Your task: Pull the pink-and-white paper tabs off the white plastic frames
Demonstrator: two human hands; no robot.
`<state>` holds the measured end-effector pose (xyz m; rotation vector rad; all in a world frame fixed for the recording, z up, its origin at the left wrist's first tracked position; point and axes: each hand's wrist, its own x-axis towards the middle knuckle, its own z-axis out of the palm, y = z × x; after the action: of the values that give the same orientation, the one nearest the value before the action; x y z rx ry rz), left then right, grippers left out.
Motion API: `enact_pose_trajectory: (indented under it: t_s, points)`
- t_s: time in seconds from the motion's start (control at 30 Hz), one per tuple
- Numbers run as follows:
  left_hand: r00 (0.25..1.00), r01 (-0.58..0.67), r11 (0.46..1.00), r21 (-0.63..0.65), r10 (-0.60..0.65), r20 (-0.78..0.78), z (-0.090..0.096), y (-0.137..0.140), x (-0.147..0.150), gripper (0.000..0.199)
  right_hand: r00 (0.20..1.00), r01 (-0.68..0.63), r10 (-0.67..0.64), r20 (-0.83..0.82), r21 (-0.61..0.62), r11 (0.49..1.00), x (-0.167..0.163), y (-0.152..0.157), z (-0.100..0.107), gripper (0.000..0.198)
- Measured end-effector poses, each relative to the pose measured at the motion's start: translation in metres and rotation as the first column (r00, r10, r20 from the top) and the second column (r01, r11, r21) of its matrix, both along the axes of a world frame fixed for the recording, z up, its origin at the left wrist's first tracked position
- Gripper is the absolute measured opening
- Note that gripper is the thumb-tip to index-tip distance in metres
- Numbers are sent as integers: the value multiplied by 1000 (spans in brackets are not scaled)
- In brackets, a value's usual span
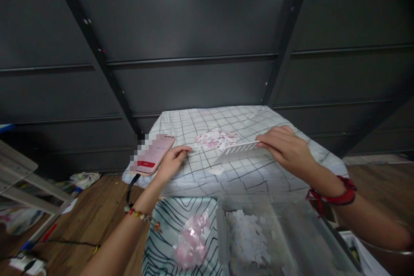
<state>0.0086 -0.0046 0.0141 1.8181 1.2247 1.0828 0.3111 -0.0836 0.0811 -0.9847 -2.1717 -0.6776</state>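
Note:
My right hand [286,151] pinches the edge of a thin white slotted board [237,152], which tilts above the cloth. To the left, my left hand [174,159] is low over the table with its thumb and fingers drawn together; whatever is at the fingertips is too small to make out. Between the hands, a little farther off, lies a pile of small white and pink paper pieces [216,139]. A loose white scrap [216,170] rests nearer to me, below the board. Beside my left hand is a pink-cased phone [155,155] with its screen lit.
A white grid-patterned cloth [252,116] covers the table against a dark panelled wall. In front of me are a striped tray [161,211] with pink see-through bags [192,241], and a see-through plastic bin [300,228] holding white paper pieces [247,237]. A power strip [27,264] lies lower left.

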Motion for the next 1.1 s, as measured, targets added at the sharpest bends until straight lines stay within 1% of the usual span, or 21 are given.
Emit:
enact_pose_trajectory:
  t_s: [0.1,0.2,0.33,0.53,0.63,0.77,0.83,0.97,1.1]
  points:
    - [1000,-6,1000,2,6,-4,3,-1,1,22,999,-38,38,-2,-21,999,-12,5,-3,14]
    - [1000,-7,1000,11,8,-19,3,-1,1,23,997,-81,81,-1,-61,995,-14,14,-7,17]
    - [999,-1,1000,19,2,-37,0,1,0,24,992,-127,126,-16,-123,984,4,18,-7,18]
    - [1000,13,999,37,-12,-28,-5,5,-1,24,983,-182,184,-3,-176,967,34,9,0,12]
    - [999,20,999,39,-19,-33,-5,4,-1,24,985,-169,172,1,-159,973,37,7,0,11]
    - [998,15,999,34,-13,-57,-2,3,0,25,996,-91,91,-3,-79,993,33,10,-1,13]
    - [998,10,1000,29,-8,-65,-1,2,0,25,997,-69,70,15,-81,994,30,11,-2,15]
    - [997,15,999,39,-12,-78,-1,2,0,24,994,-103,107,24,-129,986,28,8,-4,16]
    - [993,16,996,85,-5,-119,-4,4,-1,25,990,-141,143,5,-122,982,33,2,-3,12]
